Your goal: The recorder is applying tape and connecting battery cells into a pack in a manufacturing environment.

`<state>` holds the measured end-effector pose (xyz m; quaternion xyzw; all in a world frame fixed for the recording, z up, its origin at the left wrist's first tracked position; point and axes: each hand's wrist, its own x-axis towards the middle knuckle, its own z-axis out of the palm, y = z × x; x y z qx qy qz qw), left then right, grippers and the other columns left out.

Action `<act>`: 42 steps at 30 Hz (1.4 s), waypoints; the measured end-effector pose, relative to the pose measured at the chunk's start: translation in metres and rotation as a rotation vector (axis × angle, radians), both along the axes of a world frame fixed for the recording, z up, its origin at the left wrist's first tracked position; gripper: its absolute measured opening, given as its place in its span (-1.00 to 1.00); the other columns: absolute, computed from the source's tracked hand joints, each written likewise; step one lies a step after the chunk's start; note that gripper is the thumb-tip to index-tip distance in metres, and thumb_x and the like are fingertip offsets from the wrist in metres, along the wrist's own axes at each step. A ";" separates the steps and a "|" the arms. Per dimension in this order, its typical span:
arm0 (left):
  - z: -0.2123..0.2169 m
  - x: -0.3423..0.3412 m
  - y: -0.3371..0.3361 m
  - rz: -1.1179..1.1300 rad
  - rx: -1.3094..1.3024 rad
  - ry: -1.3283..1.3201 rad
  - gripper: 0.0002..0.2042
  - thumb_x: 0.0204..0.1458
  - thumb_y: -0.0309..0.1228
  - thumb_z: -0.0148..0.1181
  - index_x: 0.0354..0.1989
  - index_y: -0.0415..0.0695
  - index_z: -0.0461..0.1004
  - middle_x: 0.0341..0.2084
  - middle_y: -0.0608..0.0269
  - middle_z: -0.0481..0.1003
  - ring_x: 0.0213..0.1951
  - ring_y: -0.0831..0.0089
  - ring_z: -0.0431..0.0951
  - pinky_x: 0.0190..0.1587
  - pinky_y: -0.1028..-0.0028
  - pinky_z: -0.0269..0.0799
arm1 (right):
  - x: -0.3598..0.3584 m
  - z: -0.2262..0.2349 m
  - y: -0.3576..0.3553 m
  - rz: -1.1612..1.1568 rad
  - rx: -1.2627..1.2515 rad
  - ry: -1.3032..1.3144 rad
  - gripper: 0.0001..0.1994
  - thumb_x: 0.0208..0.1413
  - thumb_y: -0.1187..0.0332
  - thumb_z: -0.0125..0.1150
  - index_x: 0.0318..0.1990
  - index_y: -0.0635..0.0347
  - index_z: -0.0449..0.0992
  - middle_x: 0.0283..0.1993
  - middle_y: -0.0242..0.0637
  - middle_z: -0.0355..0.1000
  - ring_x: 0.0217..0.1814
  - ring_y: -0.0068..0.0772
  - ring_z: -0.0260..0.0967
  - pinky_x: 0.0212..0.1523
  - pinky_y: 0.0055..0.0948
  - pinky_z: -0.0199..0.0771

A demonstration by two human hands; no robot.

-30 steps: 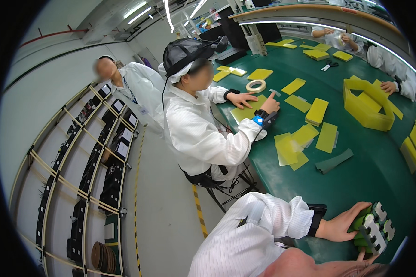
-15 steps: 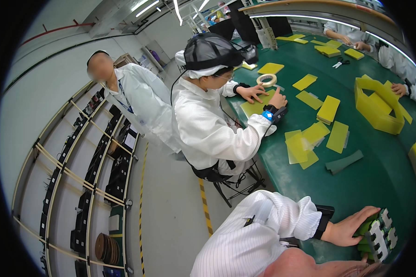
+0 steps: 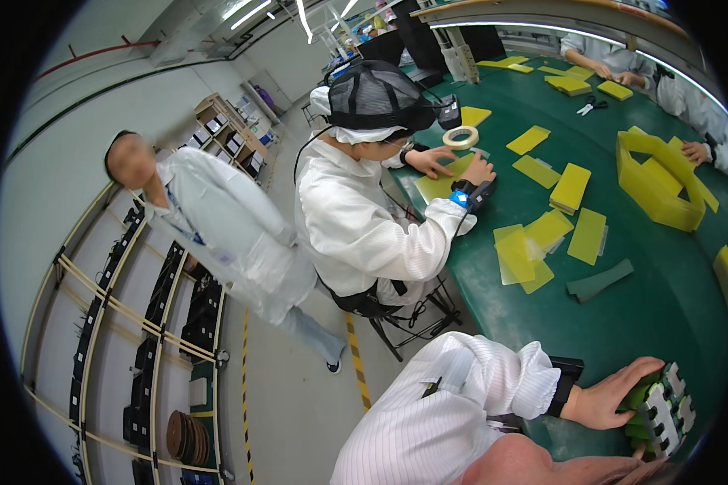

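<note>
Worktable (image 3: 671, 299), green and at three o'clock, carries yellow sheets (image 3: 570, 187) lying loose, apparently unprocessed. At five o'clock, the left hand (image 3: 611, 396) lays gently curled fingers over the green-and-white slotted part (image 3: 662, 411) at the table's near edge; right hand unseen.

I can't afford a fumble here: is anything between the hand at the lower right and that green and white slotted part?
Nothing visible. The left hand already lies on the green and white slotted part on the green table, fingers over its top. The nearest loose item, a dark green strip, lies farther up the table, clear of it. The right hand is out of view.
</note>
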<state>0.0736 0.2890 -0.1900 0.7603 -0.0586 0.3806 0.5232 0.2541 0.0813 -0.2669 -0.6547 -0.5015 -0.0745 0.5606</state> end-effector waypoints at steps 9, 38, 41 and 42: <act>0.006 -0.002 -0.004 -0.029 -0.039 0.007 -0.14 -0.25 -0.66 0.13 0.33 -0.25 -0.13 0.28 -0.13 -0.04 0.33 -0.07 -0.04 0.33 0.18 -0.08 | 0.047 -0.079 -0.039 -0.258 -0.161 0.062 -0.19 0.11 0.49 0.15 0.39 0.27 -0.29 0.38 0.02 -0.10 0.36 -0.14 -0.03 0.31 -0.21 -0.03; 0.019 -0.008 0.000 0.171 0.063 0.123 -0.20 -0.25 -0.59 0.27 0.27 -0.15 0.05 0.21 -0.09 0.10 0.25 -0.01 0.17 0.27 0.23 0.12 | -0.051 0.060 0.013 -0.001 -0.011 0.486 -0.12 -0.12 0.72 0.08 0.39 0.12 -0.17 0.27 -0.12 0.06 0.31 -0.27 0.05 0.29 -0.34 0.04; 0.018 -0.007 -0.001 0.203 0.076 0.142 -0.21 -0.26 -0.58 0.28 0.25 -0.16 0.07 0.20 -0.10 0.11 0.25 -0.02 0.18 0.26 0.21 0.13 | -0.052 0.060 0.013 0.007 -0.004 0.538 -0.13 -0.13 0.72 0.08 0.38 0.11 -0.15 0.24 -0.12 0.09 0.28 -0.28 0.08 0.27 -0.35 0.07; 0.018 -0.007 -0.001 0.209 0.081 0.148 -0.23 -0.26 -0.57 0.28 0.23 -0.17 0.08 0.20 -0.10 0.11 0.24 -0.02 0.18 0.26 0.21 0.13 | -0.053 0.060 0.013 0.002 0.015 0.572 -0.14 -0.13 0.71 0.11 0.37 0.12 -0.12 0.22 -0.14 0.09 0.25 -0.30 0.10 0.24 -0.37 0.12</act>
